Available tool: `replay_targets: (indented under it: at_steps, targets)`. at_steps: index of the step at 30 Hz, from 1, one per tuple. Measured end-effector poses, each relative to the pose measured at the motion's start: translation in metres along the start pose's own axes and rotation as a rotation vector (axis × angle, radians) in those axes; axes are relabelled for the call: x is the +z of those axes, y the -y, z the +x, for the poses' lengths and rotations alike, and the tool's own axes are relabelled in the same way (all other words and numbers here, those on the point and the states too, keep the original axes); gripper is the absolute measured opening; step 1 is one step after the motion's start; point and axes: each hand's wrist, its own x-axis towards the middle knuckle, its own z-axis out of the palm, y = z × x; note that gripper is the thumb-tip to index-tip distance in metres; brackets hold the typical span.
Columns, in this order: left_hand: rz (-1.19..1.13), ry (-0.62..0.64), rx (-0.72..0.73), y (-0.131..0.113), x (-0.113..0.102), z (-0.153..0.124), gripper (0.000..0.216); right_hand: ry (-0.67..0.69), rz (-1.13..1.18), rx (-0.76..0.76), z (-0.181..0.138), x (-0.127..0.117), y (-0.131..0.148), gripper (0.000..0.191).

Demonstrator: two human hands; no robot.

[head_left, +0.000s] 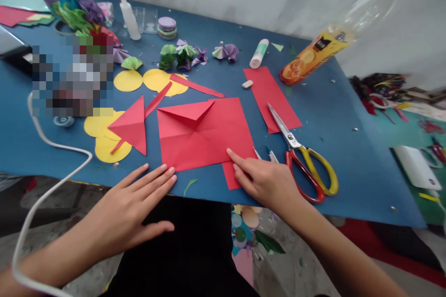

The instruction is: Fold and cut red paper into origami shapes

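A square sheet of red paper [205, 141] with crossing creases lies before me, its upper left corner folded over into a raised flap. My left hand [134, 206] is spread flat at the sheet's lower left corner, fingertips touching it. On the lower right side, the index fingertip of my right hand [266, 178] presses the sheet; the other fingers are bent and nothing shows in them. A narrower red strip [232, 178] sticks out beneath the sheet. Scissors [292, 144] with red and yellow handles lie right of my right hand, and a blue pen tip [271, 152] shows just behind it.
Left of the sheet are a folded red paper triangle [134, 125] and several yellow paper circles [128, 80]. A red rectangle [273, 97], a glue stick [259, 53] and a tall bottle [313, 53] stand or lie rightward. A white cable [52, 141] crosses the left edge.
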Motion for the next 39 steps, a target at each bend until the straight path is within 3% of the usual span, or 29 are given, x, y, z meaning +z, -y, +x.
replay_targets:
  at_steps: [4,8,12,15,21,39]
  targets:
    - [-0.015,-0.028,-0.021,0.003,-0.007,-0.002,0.055,0.043,0.036,0.000,0.007,-0.001,-0.005,0.036]
    - [0.024,-0.107,-0.114,-0.006,-0.007,0.024,0.039,0.033,0.196,0.024,0.027,-0.002,-0.009,0.029]
    - [0.046,-0.012,-0.039,-0.013,0.006,0.063,0.058,0.185,0.331,0.063,0.052,-0.005,-0.011,0.026]
    - [0.012,0.108,-0.013,-0.010,0.014,0.077,0.076,0.292,0.370,0.076,0.066,-0.008,-0.012,0.025]
    - [-0.056,0.168,-0.040,-0.005,0.015,0.074,0.082,0.443,0.451,0.144,0.076,-0.008,-0.018,0.026]
    - [-0.121,0.222,-0.015,-0.004,0.015,0.078,0.092,0.469,0.559,0.101,0.075,-0.006,-0.029,0.015]
